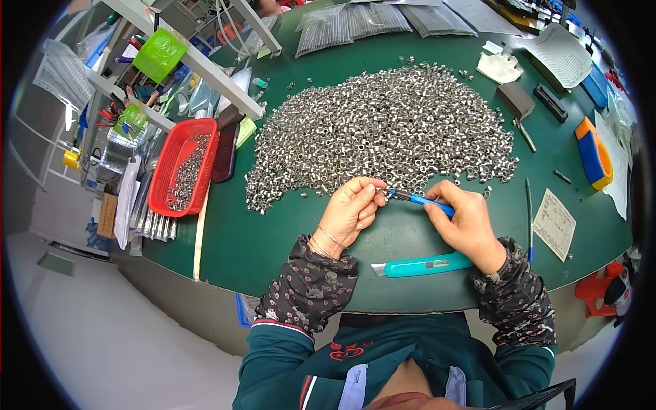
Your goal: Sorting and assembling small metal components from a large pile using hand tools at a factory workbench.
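Heap: metal rings [389,130] are lying just beyond both hands.
Right hand [465,222]: is closing round blue tool [425,199], long axis pointing left.
Left hand [350,208]: fingers are pinching at the tool's tip; any ring held is hidden.

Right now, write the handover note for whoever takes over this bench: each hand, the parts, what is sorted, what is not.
Left hand: fingertips pinched at the tip of the tool; any ring between them is too small to see.
Right hand: grip closed on a slim blue-handled tool.
Big heap of small silver metal rings lies on the green table, still large.
Red plastic basket at left holds some rings.
Teal utility knife lies by the wrists.
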The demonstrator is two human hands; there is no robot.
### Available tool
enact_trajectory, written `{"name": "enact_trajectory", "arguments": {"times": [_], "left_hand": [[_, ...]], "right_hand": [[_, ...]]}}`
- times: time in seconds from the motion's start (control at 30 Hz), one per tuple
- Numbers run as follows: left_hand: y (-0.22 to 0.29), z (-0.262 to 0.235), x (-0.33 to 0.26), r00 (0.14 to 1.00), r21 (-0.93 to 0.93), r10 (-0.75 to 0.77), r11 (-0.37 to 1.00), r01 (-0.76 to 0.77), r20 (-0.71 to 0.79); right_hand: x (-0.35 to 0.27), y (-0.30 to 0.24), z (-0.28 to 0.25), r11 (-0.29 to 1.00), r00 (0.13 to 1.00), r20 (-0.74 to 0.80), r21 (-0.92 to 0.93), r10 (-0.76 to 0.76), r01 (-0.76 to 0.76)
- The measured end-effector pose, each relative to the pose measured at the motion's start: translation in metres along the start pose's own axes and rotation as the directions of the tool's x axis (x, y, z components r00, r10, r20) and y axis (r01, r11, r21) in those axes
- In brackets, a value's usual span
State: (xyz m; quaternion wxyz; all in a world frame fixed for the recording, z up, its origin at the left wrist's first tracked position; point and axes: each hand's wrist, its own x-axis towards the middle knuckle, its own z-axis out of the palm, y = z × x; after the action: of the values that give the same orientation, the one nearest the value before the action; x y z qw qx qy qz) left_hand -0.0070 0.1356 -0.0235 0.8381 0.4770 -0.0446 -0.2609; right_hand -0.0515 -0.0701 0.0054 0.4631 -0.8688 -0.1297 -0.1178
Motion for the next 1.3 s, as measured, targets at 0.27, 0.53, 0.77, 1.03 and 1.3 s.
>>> {"name": "enact_trajectory", "arguments": {"times": [0.27, 0.53, 0.77, 1.03, 1.3], "left_hand": [[-0.0009, 0.0022, -0.0011, 0.999, 0.089, 0.024, 0.996, -0.022, -0.028], [-0.0026, 0.0022, -0.0006, 0.997, 0.129, 0.065, 0.990, -0.060, -0.036], [-0.0041, 0.0013, -0.0006, 0.997, 0.104, 0.070, 0.992, -0.067, -0.022], [-0.0034, 0.0033, -0.0014, 0.998, 0.123, 0.060, 0.991, -0.055, -0.036], [-0.0020, 0.0005, -0.0007, 0.997, 0.098, 0.071, 0.993, -0.068, -0.022]], "right_hand": [[0.0000, -0.0033, 0.0009, 0.971, 0.986, -0.039, -0.186, -0.159, 0.149], [-0.0022, -0.0026, 0.0015, 0.952, 0.964, 0.036, -0.149, -0.265, 0.267], [-0.0010, -0.0028, 0.0015, 0.957, 0.975, -0.055, -0.209, -0.215, 0.199], [-0.0015, -0.0065, 0.0018, 0.977, 0.989, 0.003, -0.157, -0.148, 0.146], [-0.0032, -0.0057, 0.0042, 0.949, 0.981, -0.018, -0.257, -0.193, 0.182]]}}
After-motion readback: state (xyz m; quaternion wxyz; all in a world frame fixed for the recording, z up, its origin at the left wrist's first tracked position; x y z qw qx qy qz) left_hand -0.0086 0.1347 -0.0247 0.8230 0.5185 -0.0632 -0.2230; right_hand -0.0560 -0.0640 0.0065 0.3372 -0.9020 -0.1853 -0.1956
